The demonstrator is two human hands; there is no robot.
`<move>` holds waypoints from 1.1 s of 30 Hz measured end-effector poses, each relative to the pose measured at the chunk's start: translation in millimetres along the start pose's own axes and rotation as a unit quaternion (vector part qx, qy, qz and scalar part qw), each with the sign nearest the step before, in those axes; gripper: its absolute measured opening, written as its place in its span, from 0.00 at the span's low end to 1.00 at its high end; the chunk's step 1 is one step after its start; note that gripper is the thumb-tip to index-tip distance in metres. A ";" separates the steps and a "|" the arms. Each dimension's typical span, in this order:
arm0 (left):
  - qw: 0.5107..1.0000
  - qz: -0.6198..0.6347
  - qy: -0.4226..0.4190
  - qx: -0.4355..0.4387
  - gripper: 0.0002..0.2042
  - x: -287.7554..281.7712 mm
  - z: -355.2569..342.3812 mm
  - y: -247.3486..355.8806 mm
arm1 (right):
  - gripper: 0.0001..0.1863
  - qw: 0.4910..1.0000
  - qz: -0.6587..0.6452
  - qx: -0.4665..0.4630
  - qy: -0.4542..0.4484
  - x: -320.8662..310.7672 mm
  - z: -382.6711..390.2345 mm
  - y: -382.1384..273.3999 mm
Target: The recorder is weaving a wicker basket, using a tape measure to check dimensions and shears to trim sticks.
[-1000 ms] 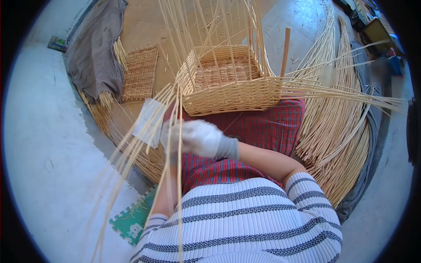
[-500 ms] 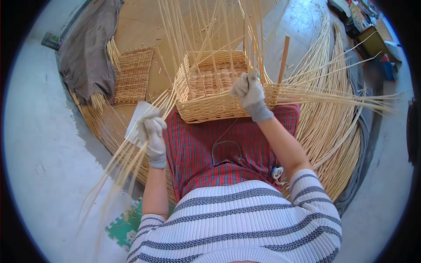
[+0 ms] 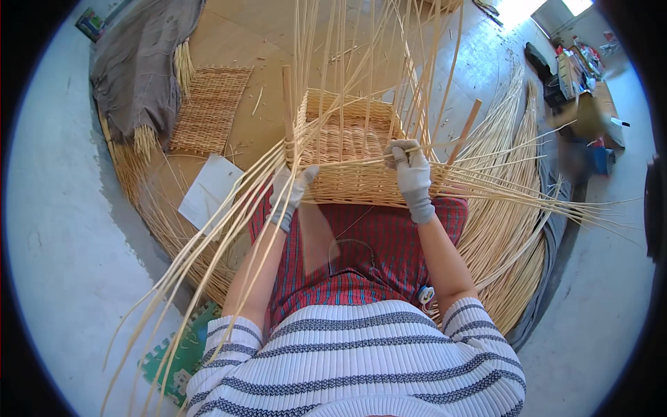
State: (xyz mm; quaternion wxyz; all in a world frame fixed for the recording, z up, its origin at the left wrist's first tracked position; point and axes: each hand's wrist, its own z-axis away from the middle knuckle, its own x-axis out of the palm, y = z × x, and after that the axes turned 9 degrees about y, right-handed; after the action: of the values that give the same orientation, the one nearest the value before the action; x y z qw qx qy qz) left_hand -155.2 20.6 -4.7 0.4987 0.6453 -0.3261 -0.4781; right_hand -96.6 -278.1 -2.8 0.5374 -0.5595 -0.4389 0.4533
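Observation:
A rectangular wicker basket (image 3: pixel 354 184) rests at my lap, its woven walls low, with long upright rods (image 3: pixel 340 48) rising from it. My left hand (image 3: pixel 292 193), in a pale glove, is closed around its near left corner, the thumb on the front wall; the other fingers are partly hidden by rods. A loose bunch of long rods (image 3: pixel 208 236) fans from that corner over my left forearm. At the front rim, toward the right, my gloved right hand (image 3: pixel 411 174) pinches a thin willow rod. More rods (image 3: pixel 528 191) stick out past the right corner.
Large bundles of rods (image 3: pixel 497 243) lie to the right. At the left are a grey cloth (image 3: pixel 142 76), a woven mat (image 3: pixel 212 108), a white sheet (image 3: pixel 210 191) and a green foam mat (image 3: pixel 167 358). Two wooden stakes stand at the basket's corners, including the right stake (image 3: pixel 465 132).
My left hand has let go of the rod bunch at the left and moved right onto the basket's near corner. My right hand has shifted slightly nearer and now pinches a rod.

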 end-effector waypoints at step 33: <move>0.950 0.192 0.245 0.002 0.18 36.9 31.8 -10.1 | 0.10 0.972 -0.200 0.100 0.079 -41.7 37.4 51.8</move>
State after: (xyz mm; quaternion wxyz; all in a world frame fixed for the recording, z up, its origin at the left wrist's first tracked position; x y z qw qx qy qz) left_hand -173.5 -20.2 -26.6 0.6441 0.6691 -0.3122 -0.1998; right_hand -141.5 -313.2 -53.5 0.7029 -0.4382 -0.4507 0.3328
